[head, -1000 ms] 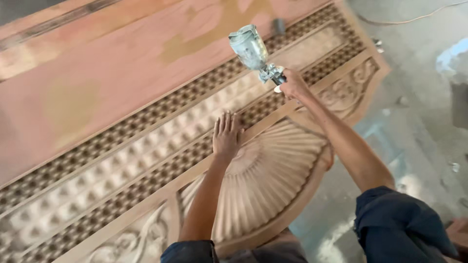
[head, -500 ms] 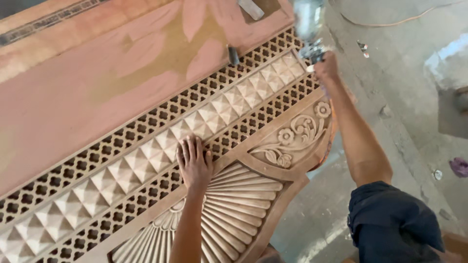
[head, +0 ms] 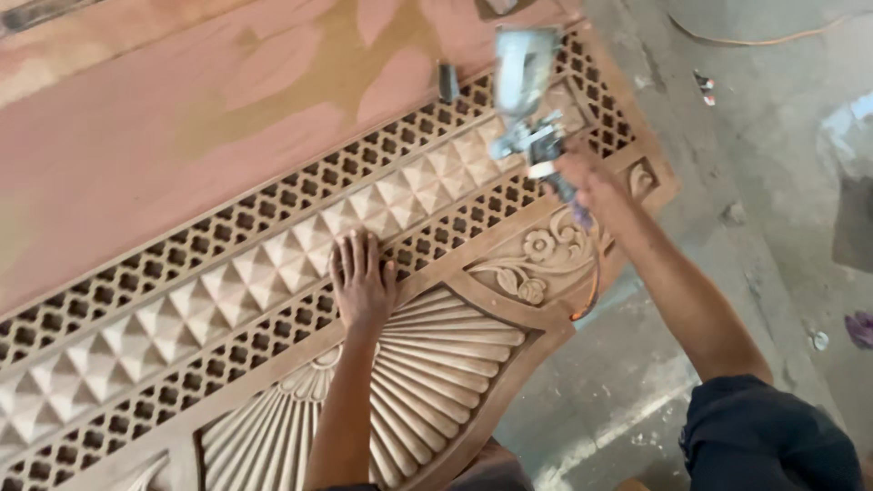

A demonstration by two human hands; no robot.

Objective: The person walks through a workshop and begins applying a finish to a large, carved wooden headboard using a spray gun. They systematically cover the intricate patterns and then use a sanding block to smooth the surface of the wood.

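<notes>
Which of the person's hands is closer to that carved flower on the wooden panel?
The right hand, gripping the spray gun, is nearer, just above and right of the carved flower. The left hand lies flat on the panel, farther to the flower's left.

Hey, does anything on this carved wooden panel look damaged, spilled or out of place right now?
No damage shows on the carved panel. The flat board above it looks patchy, pink with yellowish-brown blotches. The left hand rests flat on the carving; the right hand holds a spray gun, blurred.
</notes>
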